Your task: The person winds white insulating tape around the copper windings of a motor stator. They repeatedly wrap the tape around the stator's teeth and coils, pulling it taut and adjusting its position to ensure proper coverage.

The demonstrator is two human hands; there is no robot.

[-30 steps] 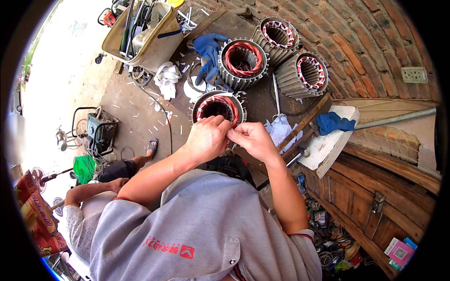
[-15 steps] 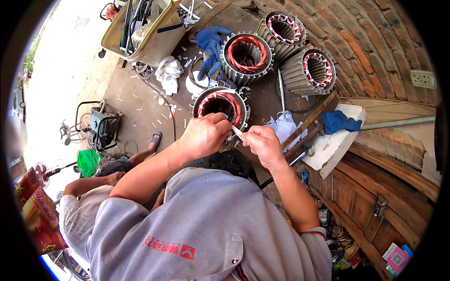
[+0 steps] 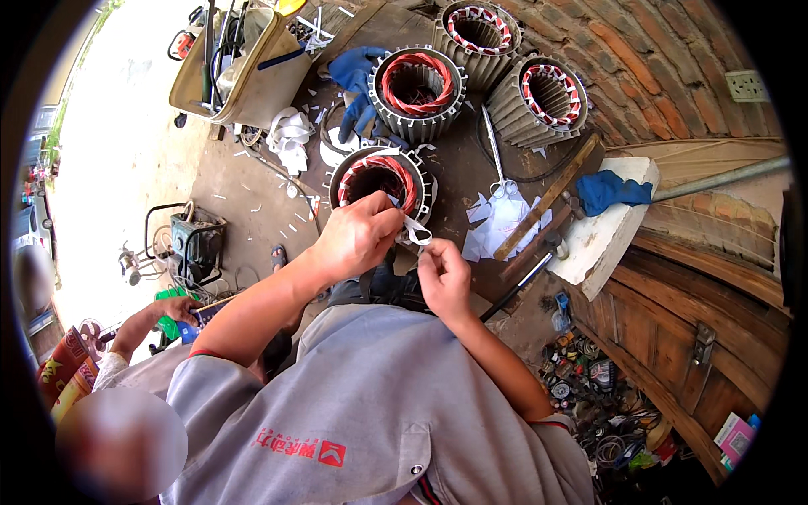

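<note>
Directly before me stands a ribbed metal motor stator (image 3: 427, 198) with a ring of red-wrapped windings (image 3: 407, 181). At its near rim, my left hand (image 3: 362, 234) is closed, its fingertips bent over the windings and partly hidden. A narrow white strip (image 3: 420, 231) comes out beside those fingers and curves in a small loop. My right hand (image 3: 444, 276), lower and to the right, pinches toward the strip's free end between thumb and forefinger.
Three more stators, one nearby (image 3: 417, 130), stand behind, with blue gloves (image 3: 358, 71) alongside. Scissors (image 3: 495, 147) lie by white paper pieces (image 3: 505, 223). At right, a blue cloth (image 3: 613, 194) rests on a white block (image 3: 581, 271). A filled bucket (image 3: 257, 93) and another person's hand (image 3: 179, 308) are left.
My right hand has come down and slightly left; the strip, straight between my hands before, now bends in a loop. The other person's hand has come up. My view has shifted slightly.
</note>
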